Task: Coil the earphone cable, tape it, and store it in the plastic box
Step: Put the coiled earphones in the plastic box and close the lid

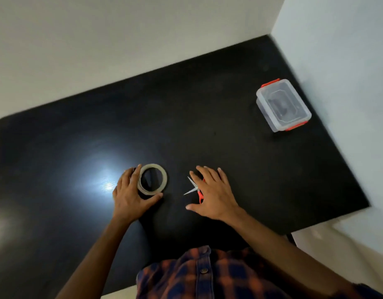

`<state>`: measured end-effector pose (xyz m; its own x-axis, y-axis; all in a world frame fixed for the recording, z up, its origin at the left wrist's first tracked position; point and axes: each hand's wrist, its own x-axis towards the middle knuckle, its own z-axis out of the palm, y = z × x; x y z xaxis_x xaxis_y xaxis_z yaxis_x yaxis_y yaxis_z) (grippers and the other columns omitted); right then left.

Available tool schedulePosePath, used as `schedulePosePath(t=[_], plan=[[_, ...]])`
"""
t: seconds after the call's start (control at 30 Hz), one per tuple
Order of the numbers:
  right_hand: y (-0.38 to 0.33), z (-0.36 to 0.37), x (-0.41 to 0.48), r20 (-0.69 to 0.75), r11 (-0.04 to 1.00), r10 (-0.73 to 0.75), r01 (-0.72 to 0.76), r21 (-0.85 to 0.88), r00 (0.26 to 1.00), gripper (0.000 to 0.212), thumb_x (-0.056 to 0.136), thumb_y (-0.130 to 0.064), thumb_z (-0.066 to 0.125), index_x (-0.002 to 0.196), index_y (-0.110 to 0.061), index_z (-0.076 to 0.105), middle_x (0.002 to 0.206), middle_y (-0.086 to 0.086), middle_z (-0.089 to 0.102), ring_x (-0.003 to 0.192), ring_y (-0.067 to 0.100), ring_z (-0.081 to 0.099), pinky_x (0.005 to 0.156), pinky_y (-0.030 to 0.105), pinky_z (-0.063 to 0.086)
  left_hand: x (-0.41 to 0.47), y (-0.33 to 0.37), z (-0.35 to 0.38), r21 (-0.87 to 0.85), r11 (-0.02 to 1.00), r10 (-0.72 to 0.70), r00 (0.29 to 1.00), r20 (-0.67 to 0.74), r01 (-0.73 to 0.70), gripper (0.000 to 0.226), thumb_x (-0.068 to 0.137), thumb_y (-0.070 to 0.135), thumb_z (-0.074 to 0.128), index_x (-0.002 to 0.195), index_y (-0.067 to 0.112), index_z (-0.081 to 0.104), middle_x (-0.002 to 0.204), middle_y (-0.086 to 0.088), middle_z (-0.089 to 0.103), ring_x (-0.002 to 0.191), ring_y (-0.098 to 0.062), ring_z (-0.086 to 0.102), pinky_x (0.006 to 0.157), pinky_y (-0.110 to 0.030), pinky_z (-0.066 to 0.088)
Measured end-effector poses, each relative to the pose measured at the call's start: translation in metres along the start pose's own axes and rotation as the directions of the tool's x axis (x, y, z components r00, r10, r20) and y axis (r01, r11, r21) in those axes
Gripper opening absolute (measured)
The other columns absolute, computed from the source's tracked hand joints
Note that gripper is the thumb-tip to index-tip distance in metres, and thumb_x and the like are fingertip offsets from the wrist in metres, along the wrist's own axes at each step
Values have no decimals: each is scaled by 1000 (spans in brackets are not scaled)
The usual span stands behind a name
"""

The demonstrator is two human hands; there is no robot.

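Red scissors (196, 188) under right hand (213, 192), near tape (152, 166)

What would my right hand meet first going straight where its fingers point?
Probably nothing: past the right hand, over the scissors, only bare table shows up to the wall. The box sits off to the right.

Left hand (130, 196) round tape roll (154, 166)
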<state>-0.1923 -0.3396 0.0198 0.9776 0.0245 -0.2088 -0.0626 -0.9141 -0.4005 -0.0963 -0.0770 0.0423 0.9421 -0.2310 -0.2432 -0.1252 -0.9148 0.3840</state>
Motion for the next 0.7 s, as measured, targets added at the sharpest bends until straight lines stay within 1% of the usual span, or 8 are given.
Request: schedulePosePath(t=[0.03,0.1,0.17,0.2,0.27,0.5,0.63,0.7], plan=[[-1,4,-4,4,1000,6,-5,-24,1000,100,70,-79,61,153,-27,39,160,0,34,148,22,30,123,55,20,-5,-5,3,7,1000,-5,1000,19,5,113,58,85,62,153,35,28,156,-1,34,146,-27,29,112,-56,32],[-3,6,-10,-57,999,17,-20,-45,998,82,78,-70,65,145,-25,52,146,-1,49,134,23,47,115,51,35,-12,-11,7,20,1000,-20,999,43,20,118,58,84,66,156,36,20,159,-1,31,147,-28,28,115,-55,30],[-4,6,-14,-139,998,40,-47,-46,990,55,87,-54,68,133,-25,64,122,-4,59,108,21,58,93,43,47,-13,-11,11,39,999,-30,999,43,28,117,61,77,73,156,37,17,159,0,31,146,-29,30,116,-55,30],[-5,5,-16,-167,997,59,-66,-37,984,45,90,-46,68,129,-24,68,113,-5,61,99,21,59,83,41,48,-12,-10,13,39,999,-35,999,30,34,116,62,73,76,155,38,17,158,0,34,144,-29,31,114,-55,31],[-7,4,-19,-199,995,97,-101,-12,975,35,93,-34,69,125,-21,71,104,-4,63,90,21,59,74,39,47,-8,-7,16,23,999,-40,999,7,40,113,64,66,80,155,38,19,153,0,39,139,-29,35,109,-55,34],[9,-1,-27,-165,971,240,-241,15,957,38,103,-29,54,139,-18,60,111,0,60,92,18,55,76,36,49,13,17,26,48,999,17,999,44,-19,110,66,62,81,155,34,22,149,0,41,137,-28,36,107,-55,35],[51,-16,-37,-317,911,407,-406,72,856,33,98,-25,63,129,-18,68,103,2,62,87,24,58,69,41,49,31,57,38,65,992,101,992,74,-106,111,64,64,79,155,32,24,148,2,42,135,-26,38,106,-50,35],[83,-26,-41,-378,869,477,-491,67,793,31,96,-23,65,126,-21,70,103,1,62,88,23,58,70,38,46,39,85,46,62,986,149,984,101,-155,113,65,65,78,156,32,22,150,3,40,136,-25,37,107,-49,34]])
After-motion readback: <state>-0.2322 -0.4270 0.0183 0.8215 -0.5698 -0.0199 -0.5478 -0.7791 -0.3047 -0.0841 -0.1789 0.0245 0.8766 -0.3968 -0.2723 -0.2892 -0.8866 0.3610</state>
